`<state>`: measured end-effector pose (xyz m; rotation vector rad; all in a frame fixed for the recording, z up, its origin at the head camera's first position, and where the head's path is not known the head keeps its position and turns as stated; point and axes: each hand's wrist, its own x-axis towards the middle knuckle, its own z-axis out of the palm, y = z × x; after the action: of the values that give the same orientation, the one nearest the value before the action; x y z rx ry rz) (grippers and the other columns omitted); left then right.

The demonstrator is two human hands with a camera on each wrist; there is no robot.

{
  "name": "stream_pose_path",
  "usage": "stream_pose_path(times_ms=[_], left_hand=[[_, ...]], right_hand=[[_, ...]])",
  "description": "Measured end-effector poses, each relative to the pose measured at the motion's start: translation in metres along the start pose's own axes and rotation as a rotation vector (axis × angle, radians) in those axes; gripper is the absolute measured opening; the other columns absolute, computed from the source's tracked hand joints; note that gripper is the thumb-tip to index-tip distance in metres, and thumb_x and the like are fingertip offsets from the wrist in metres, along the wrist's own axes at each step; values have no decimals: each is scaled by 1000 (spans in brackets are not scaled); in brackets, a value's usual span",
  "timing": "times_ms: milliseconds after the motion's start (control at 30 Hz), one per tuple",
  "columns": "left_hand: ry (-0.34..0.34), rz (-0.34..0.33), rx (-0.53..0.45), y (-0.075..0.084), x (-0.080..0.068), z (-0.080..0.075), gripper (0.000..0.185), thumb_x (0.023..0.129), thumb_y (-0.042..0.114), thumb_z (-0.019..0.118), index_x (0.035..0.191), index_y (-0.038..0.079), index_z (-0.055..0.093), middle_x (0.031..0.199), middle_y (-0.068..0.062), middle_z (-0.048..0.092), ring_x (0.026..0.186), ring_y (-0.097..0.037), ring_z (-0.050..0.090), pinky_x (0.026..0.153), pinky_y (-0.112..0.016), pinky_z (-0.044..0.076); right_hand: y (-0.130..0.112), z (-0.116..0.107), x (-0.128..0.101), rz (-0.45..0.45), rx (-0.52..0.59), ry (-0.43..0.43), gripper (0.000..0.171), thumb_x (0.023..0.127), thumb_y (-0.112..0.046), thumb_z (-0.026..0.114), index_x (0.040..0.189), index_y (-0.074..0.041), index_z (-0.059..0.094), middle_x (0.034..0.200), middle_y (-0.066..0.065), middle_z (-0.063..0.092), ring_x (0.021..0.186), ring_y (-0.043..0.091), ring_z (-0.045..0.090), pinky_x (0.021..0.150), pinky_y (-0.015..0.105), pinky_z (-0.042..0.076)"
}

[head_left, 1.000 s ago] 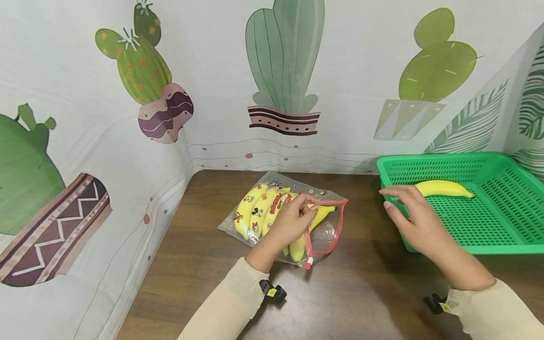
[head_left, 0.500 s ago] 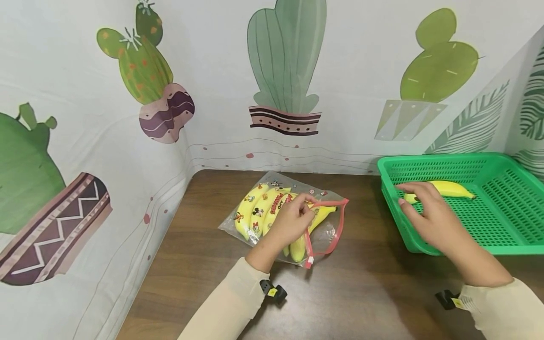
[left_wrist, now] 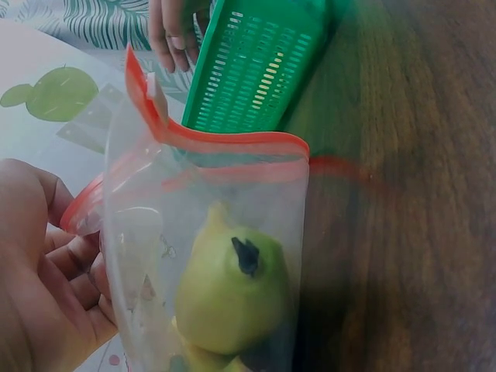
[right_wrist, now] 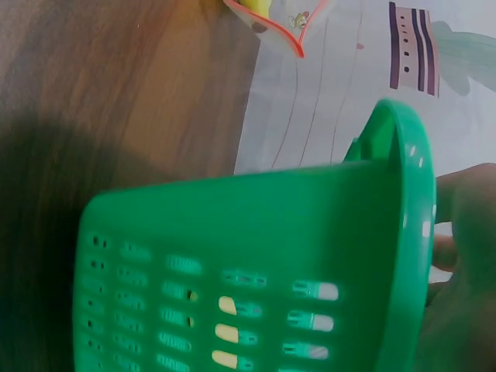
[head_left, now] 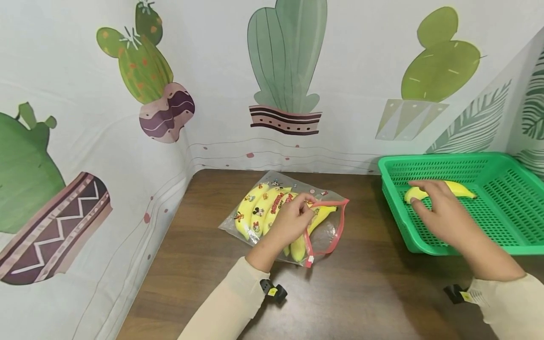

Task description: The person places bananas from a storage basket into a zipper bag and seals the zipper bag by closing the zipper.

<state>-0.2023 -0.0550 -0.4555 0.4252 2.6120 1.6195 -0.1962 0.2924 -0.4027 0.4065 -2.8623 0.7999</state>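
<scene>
A clear zip bag (head_left: 272,208) with a red zipper rim and cartoon prints lies on the brown table and holds several yellow bananas. My left hand (head_left: 307,204) pinches the bag's red rim and holds the mouth open. The left wrist view shows the open mouth of the bag (left_wrist: 201,194) with a banana tip (left_wrist: 225,294) inside, beside my left hand (left_wrist: 46,263). My right hand (head_left: 415,192) is in the green basket (head_left: 467,249), fingers and thumb curled round a single banana (head_left: 461,189). The right wrist view shows mostly the basket wall (right_wrist: 232,232).
A cactus-print cloth backdrop (head_left: 272,85) closes off the back and left of the table (head_left: 361,293). The basket sits at the table's right rear. Bare wood lies between the bag and the basket and along the front edge.
My right hand has moved right from the basket's near-left rim into the basket and closed over the banana. The left hand and the bag have stayed put.
</scene>
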Motion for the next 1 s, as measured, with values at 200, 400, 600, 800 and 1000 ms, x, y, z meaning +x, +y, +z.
stream_pose_path(times_ms=[200,400,600,800,1000], left_hand=[[-5,-6,-15,0,0,0,28,93,13,53,120,18,62,70,2,56,53,-10,46,47,-23,39],[-12,1,-16,-1,0,1,27,94,14,53,120,18,61,69,2,57,53,-10,48,47,-24,40],[-20,5,-14,0,0,0,28,93,13,52,120,17,61,68,2,58,53,-10,49,46,-24,40],[-20,20,-10,1,0,0,28,93,11,53,119,16,61,67,2,58,52,-10,49,46,-23,39],[-22,22,-4,1,0,0,28,93,11,53,119,16,61,67,3,57,52,-10,49,46,-23,39]], right_hand=[[11,-1,5,6,-35,-53,47,102,-15,55,143,6,45,141,38,38,127,56,38,94,73,34],[24,-1,9,14,-61,-89,52,100,-17,59,144,6,44,140,38,39,123,58,41,91,73,37],[33,-2,12,27,-113,-132,54,98,-15,62,144,7,43,139,40,37,121,59,41,88,74,39],[39,-3,18,64,-151,-219,60,96,-15,62,147,7,39,144,42,32,125,62,36,92,77,37],[48,-1,23,76,-184,-293,65,96,-16,62,151,7,34,147,43,28,128,64,32,96,77,36]])
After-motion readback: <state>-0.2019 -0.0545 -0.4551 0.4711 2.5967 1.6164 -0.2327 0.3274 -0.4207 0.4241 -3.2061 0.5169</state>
